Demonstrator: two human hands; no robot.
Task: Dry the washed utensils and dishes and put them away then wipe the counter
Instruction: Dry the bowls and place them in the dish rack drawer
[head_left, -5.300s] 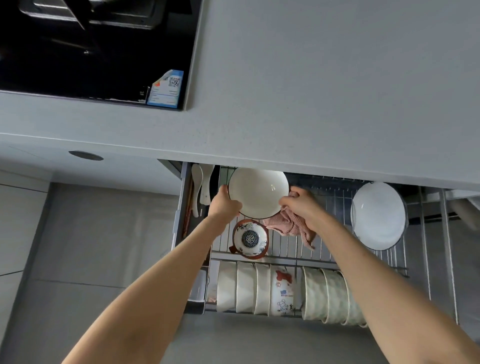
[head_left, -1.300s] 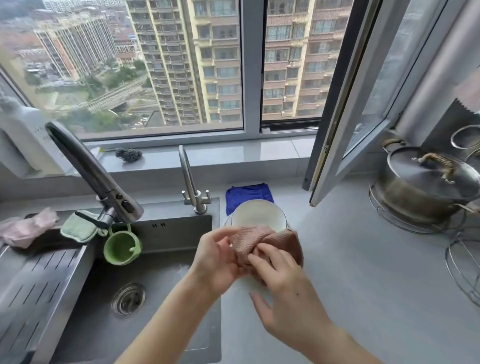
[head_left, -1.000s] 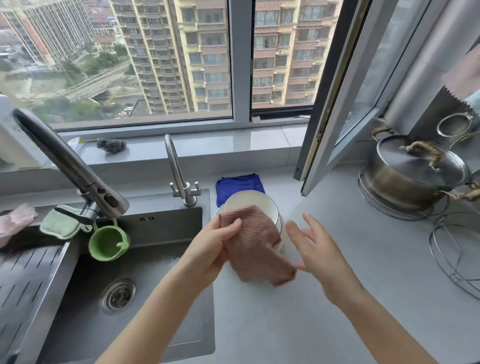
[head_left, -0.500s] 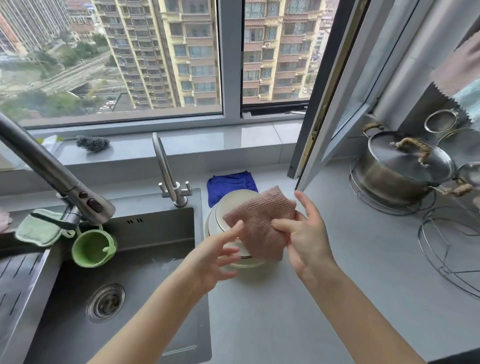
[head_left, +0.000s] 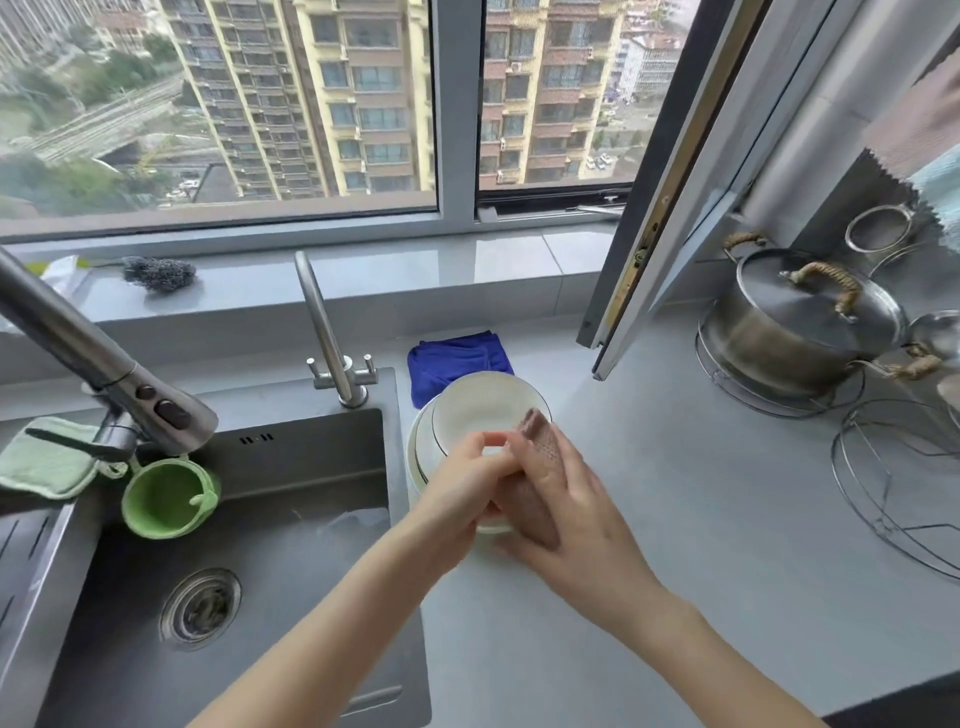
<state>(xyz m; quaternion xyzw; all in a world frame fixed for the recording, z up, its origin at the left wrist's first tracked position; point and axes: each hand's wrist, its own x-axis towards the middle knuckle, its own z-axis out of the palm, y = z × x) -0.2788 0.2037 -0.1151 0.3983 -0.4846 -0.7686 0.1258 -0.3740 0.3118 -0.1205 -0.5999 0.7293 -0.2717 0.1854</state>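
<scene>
The left hand (head_left: 465, 486) and right hand (head_left: 576, 512) both clasp 1 folded pink cloth (head_left: 541, 442) between them, directly over stacked white bowls (head_left: 480, 410).

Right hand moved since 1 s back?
Yes: right hand went left, from over open counter to the white bowls, holding the pink cloth against the left hand.
</scene>
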